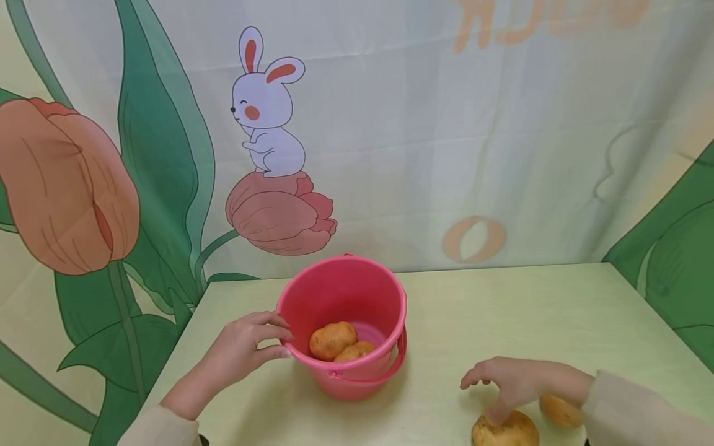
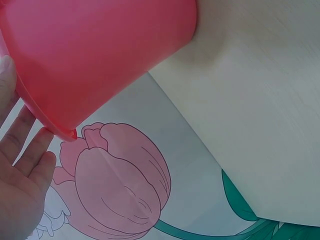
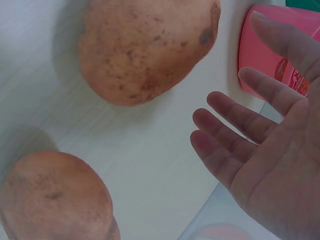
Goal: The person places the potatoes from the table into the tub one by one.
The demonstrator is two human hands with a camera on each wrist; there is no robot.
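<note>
Potatoes, two already in the pink bucket (image 1: 346, 322) and two on the worktop (image 1: 502, 310), seem mid-transfer: the left hand (image 1: 245, 350) rests open-fingered against the rim, the right hand (image 1: 515, 381) hovers open over the nearest potato (image 1: 507, 430), which needs grasping next.

Left hand (image 1: 245, 347) forward, fingers loosely curved, right hand (image 1: 515, 381) palm down, fingers spread and relaxed
</note>
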